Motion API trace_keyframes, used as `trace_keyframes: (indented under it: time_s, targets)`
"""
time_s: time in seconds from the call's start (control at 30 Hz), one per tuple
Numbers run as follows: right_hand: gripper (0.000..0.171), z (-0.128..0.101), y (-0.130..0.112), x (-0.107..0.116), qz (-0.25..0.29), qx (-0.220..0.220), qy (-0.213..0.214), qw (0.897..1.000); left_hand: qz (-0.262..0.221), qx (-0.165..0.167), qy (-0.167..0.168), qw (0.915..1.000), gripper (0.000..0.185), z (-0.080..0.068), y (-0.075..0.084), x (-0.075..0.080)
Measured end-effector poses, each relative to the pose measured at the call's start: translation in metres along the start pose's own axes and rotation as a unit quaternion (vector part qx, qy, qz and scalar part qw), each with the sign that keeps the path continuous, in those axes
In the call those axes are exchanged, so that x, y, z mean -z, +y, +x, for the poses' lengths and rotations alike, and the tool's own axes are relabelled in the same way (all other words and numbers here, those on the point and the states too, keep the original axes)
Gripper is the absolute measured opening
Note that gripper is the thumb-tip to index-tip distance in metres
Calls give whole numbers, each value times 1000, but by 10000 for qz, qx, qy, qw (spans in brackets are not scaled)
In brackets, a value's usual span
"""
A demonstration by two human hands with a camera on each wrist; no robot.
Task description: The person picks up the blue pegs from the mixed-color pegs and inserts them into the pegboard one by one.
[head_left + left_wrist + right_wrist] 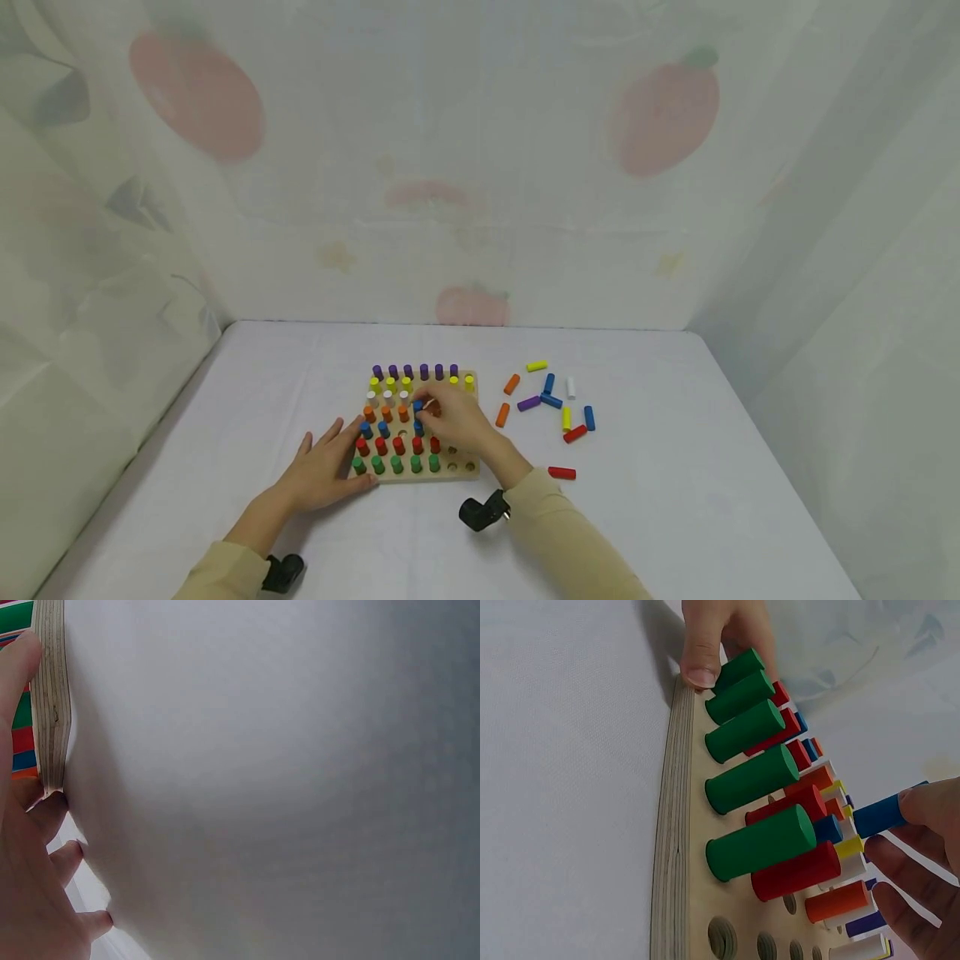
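Pinching a blue peg (pixel 881 814) between thumb and fingertips, our right hand (pixel 459 421) hovers over the middle of the wooden pegboard (pixel 459 472), so that grip is closed on the peg. In the right wrist view the peg lies tilted above the board's blue row, and we cannot tell whether its end has entered a hole. Our left hand (pixel 327 468) lies flat on the worktop (pixel 675 517) against the board's near left corner, fingers straight and spread; its grip is open and holds nothing. The right wrist view shows one fingertip (pixel 702 671) pressed against that corner, just beside the green pegs (pixel 751 780), and the left wrist view shows the board's layered edge (pixel 51 697) touching the hand.

On the board the pegs stand upright in rows by colour: green along the near edge, then red pegs (pixel 397 446), blue, orange, white, yellow, and purple pegs (pixel 416 372) along the far edge. Several holes near the board's near right corner stand open (pixel 724 937).

To the right of the board, loose pegs lie on their sides: a yellow peg (pixel 536 366) farthest back, two orange pegs (pixel 507 398), a purple one, three blue, a white one (pixel 571 387) and another yellow clustered together, with a red peg (pixel 575 433) at the near side of the cluster. A second red peg (pixel 562 473) lies apart, near the board's near right corner beside our right sleeve (pixel 555 533).
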State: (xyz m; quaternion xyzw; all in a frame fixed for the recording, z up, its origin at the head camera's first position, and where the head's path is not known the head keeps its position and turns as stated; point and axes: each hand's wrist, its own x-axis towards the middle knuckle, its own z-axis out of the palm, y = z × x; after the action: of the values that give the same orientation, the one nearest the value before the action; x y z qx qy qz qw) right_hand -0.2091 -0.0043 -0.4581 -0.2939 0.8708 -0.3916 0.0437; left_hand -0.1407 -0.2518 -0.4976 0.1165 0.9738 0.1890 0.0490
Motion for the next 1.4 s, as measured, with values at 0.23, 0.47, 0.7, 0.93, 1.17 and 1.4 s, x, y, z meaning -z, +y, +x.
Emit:
trace_keyframes:
  time_s: [0.23, 0.47, 0.7, 0.93, 1.17, 1.4]
  targets:
    - [20, 4, -6, -4, -60, -53, -19, 10000, 9, -49, -1, 10000, 101, 0, -2, -2]
    - [19, 8, -11, -8, -100, 47, -120, 9999, -28, -9, -35, 10000, 100, -1, 0, 0]
    - [21, 10, -12, -13, -53, 1, -219, 9997, -27, 1, -65, 10000, 100, -1, 1, 2]
    - [23, 13, -13, -16, 84, -19, -307, 9995, -34, 32, -72, 10000, 101, 0, 0, 1]
    - [22, 14, -13, -17, -75, 21, -398, 9992, -38, 24, -74, 10000, 100, 0, -1, 1]
    - [24, 16, -14, -18, -272, 93, -498, 9983, -45, 23, -83, 10000, 101, 0, -1, 2]
